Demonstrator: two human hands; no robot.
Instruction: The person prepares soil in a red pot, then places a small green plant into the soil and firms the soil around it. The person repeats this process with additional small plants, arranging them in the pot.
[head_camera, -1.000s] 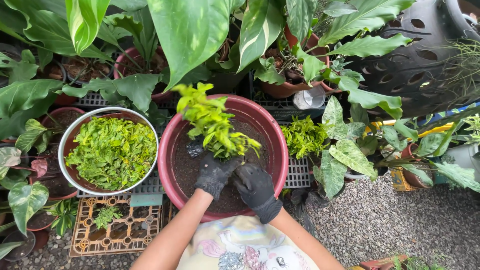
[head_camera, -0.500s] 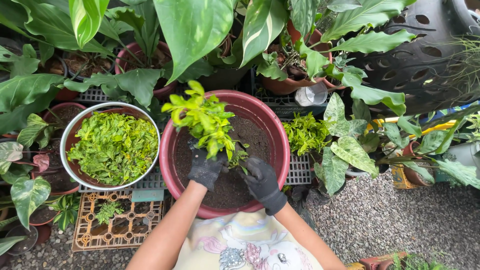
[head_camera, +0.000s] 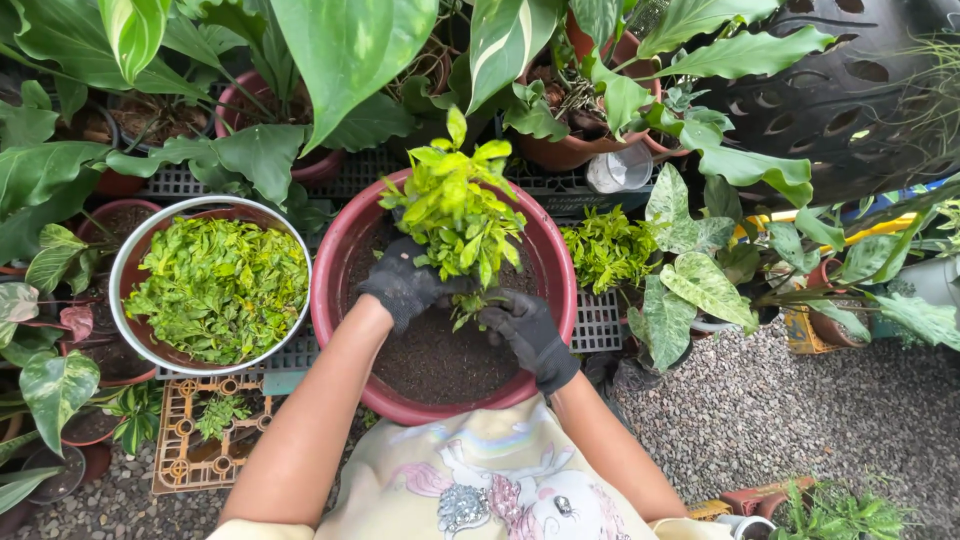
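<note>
Yellow-green leafy cutting (head_camera: 458, 212) stands upright over the far half of the wide round maroon plastic pot (head_camera: 340, 250), its stem end low and its leaves fanning up and away from you.

From the head view, the only one, your left hand (head_camera: 405, 283) in its black work glove is closed around the base of that cutting, the fingers curled about the stem cluster just above the dark soil (head_camera: 430, 350). The plant rises straight up from that fist, so its long axis runs from your hand towards the far rim. Your right hand (head_camera: 525, 325), also in a black glove, lies just beside and a little nearer to you, fingers bent and pressed down towards the soil at the foot of the stem. Whether it pinches the small lower sprig or only touches the earth, you cannot tell from here. The left hand is the one on the stem; the right comes in from the side at soil level. Both forearms reach forward from your lap, left on the pot's left, right across its near rim.

Left of the maroon pot, a round metal-rimmed bowl (head_camera: 125, 260) packed with similar green-yellow cuttings sits near, on grey plastic crates (head_camera: 600, 335). A smaller tuft of the same foliage (head_camera: 607, 252) grows just right of the pot. Grey gravel (head_camera: 750, 420) covers the ground to your right.
</note>
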